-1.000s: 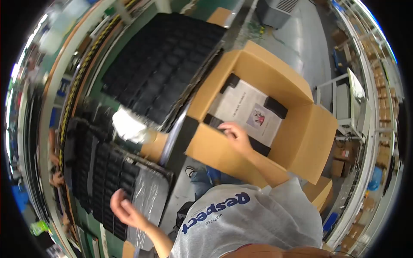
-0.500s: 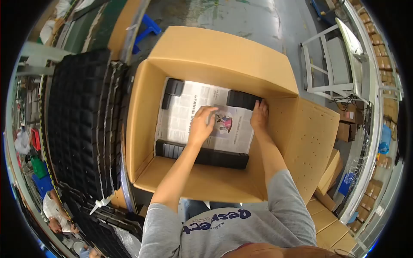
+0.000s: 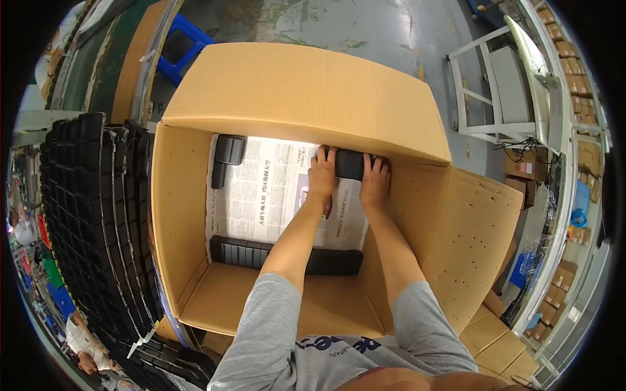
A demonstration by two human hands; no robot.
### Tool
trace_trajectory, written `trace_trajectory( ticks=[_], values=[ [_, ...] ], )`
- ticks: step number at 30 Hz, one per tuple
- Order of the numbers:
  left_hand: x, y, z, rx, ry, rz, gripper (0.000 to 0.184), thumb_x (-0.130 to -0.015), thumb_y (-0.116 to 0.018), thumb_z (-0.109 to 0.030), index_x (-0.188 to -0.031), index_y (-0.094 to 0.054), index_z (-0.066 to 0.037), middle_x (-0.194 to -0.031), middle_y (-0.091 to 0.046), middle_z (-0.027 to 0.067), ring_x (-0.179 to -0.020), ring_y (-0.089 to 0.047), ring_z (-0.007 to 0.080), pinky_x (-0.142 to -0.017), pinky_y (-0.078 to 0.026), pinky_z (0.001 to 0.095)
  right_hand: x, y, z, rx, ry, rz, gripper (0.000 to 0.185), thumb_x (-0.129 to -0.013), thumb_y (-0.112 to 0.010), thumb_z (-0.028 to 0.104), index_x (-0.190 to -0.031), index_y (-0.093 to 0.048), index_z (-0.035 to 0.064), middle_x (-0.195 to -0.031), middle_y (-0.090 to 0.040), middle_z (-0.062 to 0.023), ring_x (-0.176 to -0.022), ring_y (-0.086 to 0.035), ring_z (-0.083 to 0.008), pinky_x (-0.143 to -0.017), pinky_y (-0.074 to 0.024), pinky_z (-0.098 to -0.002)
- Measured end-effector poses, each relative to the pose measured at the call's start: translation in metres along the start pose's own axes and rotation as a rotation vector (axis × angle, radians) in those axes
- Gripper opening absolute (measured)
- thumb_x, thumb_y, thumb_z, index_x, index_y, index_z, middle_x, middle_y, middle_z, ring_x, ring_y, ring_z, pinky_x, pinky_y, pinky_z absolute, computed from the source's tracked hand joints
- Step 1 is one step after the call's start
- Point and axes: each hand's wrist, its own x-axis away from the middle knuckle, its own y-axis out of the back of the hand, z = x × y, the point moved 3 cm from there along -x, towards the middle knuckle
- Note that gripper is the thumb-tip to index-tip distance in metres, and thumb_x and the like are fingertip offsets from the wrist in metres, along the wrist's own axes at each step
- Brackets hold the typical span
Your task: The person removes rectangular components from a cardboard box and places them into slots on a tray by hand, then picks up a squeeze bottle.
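Observation:
A large open cardboard box is in front of me, its bottom lined with printed newspaper. At its far right corner, a black rectangular block lies between my hands. My left hand has its fingers curled at the left end of this block. On the right end rests my right hand, fingers bent over the edge. Other black blocks sit in the far left corner. Along the near wall runs a row of black blocks, partly behind my left forearm.
Stacked black trays stand left of the box. A blue stool is beyond its far left corner. A white metal frame stands at the far right. More cardboard boxes lie at the near right.
My left hand has moved from above the newspaper to the left end of the far right block. My right hand stays at its right end. The view has shifted.

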Motion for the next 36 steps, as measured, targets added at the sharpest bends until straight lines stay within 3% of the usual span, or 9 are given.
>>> trace_trajectory(
  ticks=[3,8,10,11,13,15,18,23,36],
  values=[
    [0.006,0.004,0.012,-0.108,-0.058,-0.017,0.093,-0.055,-0.073,0.001,-0.135,-0.032,-0.021,-0.132,-0.032,0.0172,-0.099,-0.049,0.0437,-0.083,-0.049,0.0477,0.005,0.027,0.010,-0.214,-0.112,0.329,0.053,-0.081,-0.048,0.003,-0.130,-0.043,0.0225,-0.120,-0.040,-0.0132,-0.090,-0.051,-0.0303,-0.080,-0.0473,-0.0393],
    [0.039,0.028,0.032,-0.121,0.108,0.091,0.095,-0.051,-0.076,0.001,-0.133,-0.033,-0.022,-0.124,-0.035,0.0188,-0.097,-0.049,0.0450,-0.080,-0.050,0.0506,0.032,0.016,0.036,-0.249,0.093,-0.002,0.059,-0.078,-0.052,0.000,-0.129,-0.042,0.0264,-0.123,-0.038,-0.0132,-0.087,-0.052,-0.0298,-0.071,-0.0524,-0.0385],
    [0.066,0.025,0.057,-0.139,0.124,0.094,0.091,-0.050,-0.077,-0.002,-0.129,-0.036,-0.019,-0.118,-0.037,0.0194,-0.095,-0.049,0.0457,-0.078,-0.050,0.0523,0.051,0.020,0.053,-0.254,0.171,0.062,0.055,-0.078,-0.051,0.000,-0.127,-0.045,0.0245,-0.123,-0.037,-0.0136,-0.088,-0.052,-0.0315,-0.074,-0.0516,-0.0397],
    [0.077,0.025,0.069,-0.128,0.206,0.200,0.088,-0.055,-0.073,-0.002,-0.132,-0.034,-0.020,-0.124,-0.033,0.0188,-0.099,-0.047,0.0443,-0.080,-0.050,0.0497,0.060,0.024,0.059,-0.272,0.189,0.188,0.061,-0.073,-0.057,-0.001,-0.126,-0.044,0.0254,-0.128,-0.034,-0.0135,-0.094,-0.051,-0.0345,-0.078,-0.0510,-0.0411],
    [0.097,0.030,0.084,-0.116,0.252,0.204,0.090,-0.053,-0.075,-0.004,-0.132,-0.033,-0.020,-0.126,-0.031,0.0193,-0.098,-0.047,0.0448,-0.081,-0.049,0.0511,0.078,0.032,0.072,-0.279,0.262,0.201,0.072,-0.063,-0.065,0.000,-0.127,-0.043,0.0268,-0.134,-0.030,-0.0126,-0.102,-0.046,-0.0402,-0.083,-0.0492,-0.0455],
    [0.114,0.038,0.083,-0.073,0.267,0.151,0.098,-0.050,-0.078,-0.007,-0.133,-0.033,-0.029,-0.131,-0.027,0.0191,-0.104,-0.042,0.0457,-0.084,-0.048,0.0514,0.087,0.033,0.085,-0.339,0.281,0.138,0.082,-0.056,-0.069,0.000,-0.128,-0.042,0.0295,-0.138,-0.026,-0.0115,-0.106,-0.041,-0.0452,-0.084,-0.0476,-0.0497],
    [0.117,0.026,0.084,-0.178,0.268,0.028,0.084,-0.061,-0.070,-0.007,-0.130,-0.037,-0.039,-0.129,-0.030,0.0149,-0.102,-0.042,0.0417,-0.080,-0.051,0.0476,0.088,0.041,0.097,-0.356,0.243,0.210,0.076,-0.058,-0.068,0.004,-0.124,-0.044,0.0315,-0.132,-0.032,-0.0107,-0.101,-0.042,-0.0442,-0.078,-0.0486,-0.0509],
    [0.132,0.044,0.068,-0.139,0.267,-0.004,0.077,-0.065,-0.066,-0.007,-0.130,-0.037,-0.037,-0.126,-0.034,0.0126,-0.099,-0.044,0.0400,-0.074,-0.052,0.0467,0.099,0.046,0.095,-0.369,0.262,0.159,0.070,-0.059,-0.068,0.005,-0.121,-0.046,0.0303,-0.130,-0.033,-0.0099,-0.100,-0.042,-0.0429,-0.076,-0.0488,-0.0514],
    [0.272,0.229,-0.030,-0.068,0.223,-0.216,0.084,-0.057,-0.074,-0.012,-0.131,-0.037,-0.030,-0.120,-0.039,0.0143,-0.099,-0.048,0.0381,-0.080,-0.050,0.0449,0.154,0.291,0.111,-0.334,0.542,0.055,0.072,-0.060,-0.067,0.003,-0.123,-0.044,0.0277,-0.134,-0.029,-0.0113,-0.104,-0.037,-0.0424,-0.075,-0.0459,-0.0540]
  ],
)
